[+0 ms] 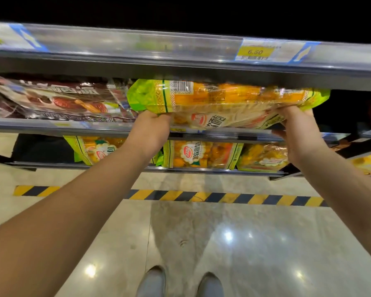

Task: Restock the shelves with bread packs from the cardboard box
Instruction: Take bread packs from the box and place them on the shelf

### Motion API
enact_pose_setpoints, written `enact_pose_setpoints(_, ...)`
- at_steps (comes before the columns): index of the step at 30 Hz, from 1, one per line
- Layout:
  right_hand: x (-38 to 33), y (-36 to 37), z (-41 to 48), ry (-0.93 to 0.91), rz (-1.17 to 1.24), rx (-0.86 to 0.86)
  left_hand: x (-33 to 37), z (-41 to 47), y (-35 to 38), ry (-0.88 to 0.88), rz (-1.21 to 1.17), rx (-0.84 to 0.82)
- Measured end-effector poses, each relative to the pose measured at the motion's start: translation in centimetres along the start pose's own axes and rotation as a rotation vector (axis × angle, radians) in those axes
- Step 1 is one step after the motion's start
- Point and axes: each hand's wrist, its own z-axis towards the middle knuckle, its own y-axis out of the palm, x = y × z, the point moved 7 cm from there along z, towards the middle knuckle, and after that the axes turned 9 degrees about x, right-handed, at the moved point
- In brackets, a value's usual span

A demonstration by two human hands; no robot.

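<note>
Gripping the bread pack (223,99) at its two ends, the left hand (150,129) and right hand (298,129) keep it flat to clear the middle shelf's front edge (73,125)

fingertips of left hand (150,129) and right hand (298,125) tucked under bread pack (223,99), couldn't see them; price tag (263,51) smeared, small print unreadable; dark red packs (51,99) ran off left edge, label too blurry; top shelf (180,67) interior pure black; shoes (176,284) cropped at bottom; both forearms cut by frame
</note>
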Motion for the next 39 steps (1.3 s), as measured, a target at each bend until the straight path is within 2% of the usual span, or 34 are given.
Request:
enact_pose_setpoints(2, -0.9, 0.4, 0.2, -0.009, -0.074, -0.007, 1.0, 0.7, -0.4, 0.022, 0.034, 0.011)
enact_pose_setpoints(7, -2.7, 1.7, 0.9, -0.062, -0.072, -0.06, 2.3, 2.3, -1.1, 0.027, -0.197, 0.036)
enact_pose_setpoints(15, 1.0, 1.6, 0.8, -0.059, -0.332, -0.123, -0.9, 1.3, 0.1, 0.108, 0.021, -0.014)
enact_pose_setpoints(23, 0.7, 3.1, 0.3, -0.123, -0.355, -0.182, -1.2, 2.0, -0.3, 0.059, -0.093, -0.017)
enact_pose_setpoints(29, 1.5, 3.4, 0.4, -0.136, -0.435, -0.2, -2.0, 1.2, 0.2, 0.165, 0.115, 0.046)
enact_pose_setpoints(33, 1.8, 3.9, 0.5, -0.126, -0.492, -0.272, -2.4, 1.8, 0.2, 0.121, 0.093, 0.008)
enact_pose_setpoints(39, 1.4, 2.4, -0.4, -0.124, -0.548, -0.289, -2.1, 0.6, -1.0, 0.156, 0.198, -0.008)
